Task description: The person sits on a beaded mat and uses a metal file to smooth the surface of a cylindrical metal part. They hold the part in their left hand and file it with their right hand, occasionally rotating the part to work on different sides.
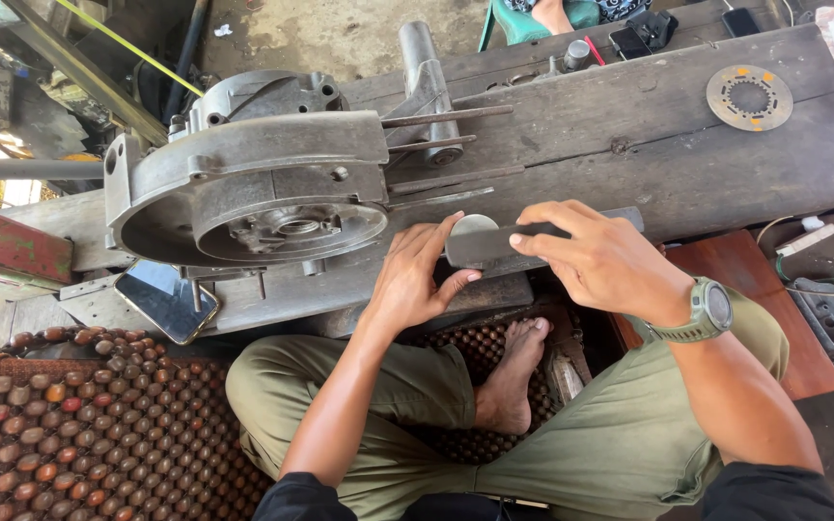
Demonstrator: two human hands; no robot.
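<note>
Sitting cross-legged at the plank worktop (629, 125), the person pinches a round metal disc (472, 226) with the left hand (417, 280) while the right hand (600, 256) grips a flat bar (494, 243) on its near edge; both look stiff, heavy, best held by their edges.

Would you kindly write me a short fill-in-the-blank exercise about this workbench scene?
1. Both hands hold a flat metal ____ at the bench edge.
2. The watch sits on the ____ wrist.
3. The phone lies below the grey engine ____.
4. The toothed disc lies on the ____ bench.

Missing words: bar; right; casing; wooden
</note>
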